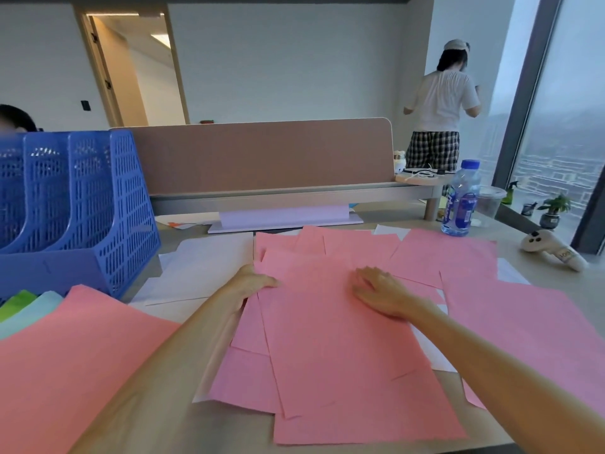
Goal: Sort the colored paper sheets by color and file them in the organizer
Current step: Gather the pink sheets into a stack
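Several pink paper sheets (pixel 337 339) lie overlapped across the desk in front of me, with white sheets (pixel 209 267) under and beside them. My left hand (pixel 252 283) grips the left edge of the top pink sheets, thumb on top. My right hand (pixel 379 290) rests flat on the pink pile, fingers spread. A blue mesh organizer (pixel 95 198) with several upright slots stands at the left. A salmon sheet (pixel 75 355) lies at the near left over light blue (pixel 39 309) and green (pixel 19 303) sheets.
A brown desk divider (pixel 262 155) runs along the back. A water bottle (pixel 460 198) and a plastic cup (pixel 491 201) stand at the right rear, a white plush toy (pixel 553 250) beside them. One person stands by the window; another sits behind the organizer.
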The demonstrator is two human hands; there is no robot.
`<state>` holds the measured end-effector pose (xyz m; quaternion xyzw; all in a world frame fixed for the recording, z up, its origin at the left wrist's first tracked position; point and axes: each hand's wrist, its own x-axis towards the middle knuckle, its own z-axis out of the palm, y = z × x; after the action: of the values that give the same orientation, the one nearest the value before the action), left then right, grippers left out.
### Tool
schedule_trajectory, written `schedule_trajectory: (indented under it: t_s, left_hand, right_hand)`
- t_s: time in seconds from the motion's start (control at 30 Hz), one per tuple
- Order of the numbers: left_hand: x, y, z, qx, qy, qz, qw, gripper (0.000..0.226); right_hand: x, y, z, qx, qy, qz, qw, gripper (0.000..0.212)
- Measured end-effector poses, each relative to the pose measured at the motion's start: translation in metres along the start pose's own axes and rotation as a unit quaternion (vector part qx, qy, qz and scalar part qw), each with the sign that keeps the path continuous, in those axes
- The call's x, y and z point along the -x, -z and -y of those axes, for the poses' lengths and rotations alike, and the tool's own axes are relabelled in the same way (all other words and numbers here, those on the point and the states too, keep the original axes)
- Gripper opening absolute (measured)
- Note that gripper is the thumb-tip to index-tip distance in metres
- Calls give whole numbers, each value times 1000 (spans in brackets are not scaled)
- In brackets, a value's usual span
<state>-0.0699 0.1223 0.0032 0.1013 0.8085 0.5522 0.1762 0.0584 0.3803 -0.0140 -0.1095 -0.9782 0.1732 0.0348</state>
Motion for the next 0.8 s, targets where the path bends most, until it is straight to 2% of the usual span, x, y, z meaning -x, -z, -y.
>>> schedule_trajectory:
  t_s: [0.1,0.23,0.37,0.6,0.7,0.8]
  left_hand:
    - [6,-6,-6,-54,-16,-8,998,32]
    - [13,-5,-10,-121,-6,-19,992,59]
    - [25,6,-10,-164,33,-49,985,42]
    - [38,4,-26,-324,-25,-105,940,25]
    - [40,1,-31,-309,-23,-106,945,31]
    - [38,-2,-30,-282,-15,-93,955,25]
  right_hand:
    - [3,0,16,14,11,12,1000,51]
    - [1,-5,34,9,27,23,999,48]
    - [-5,-19,34,59,12,35,998,57]
    - [-6,-22,36,59,-17,18,998,64]
    - [-7,-21,33,59,-29,19,998,65]
    - [-7,-21,33,50,-36,18,998,65]
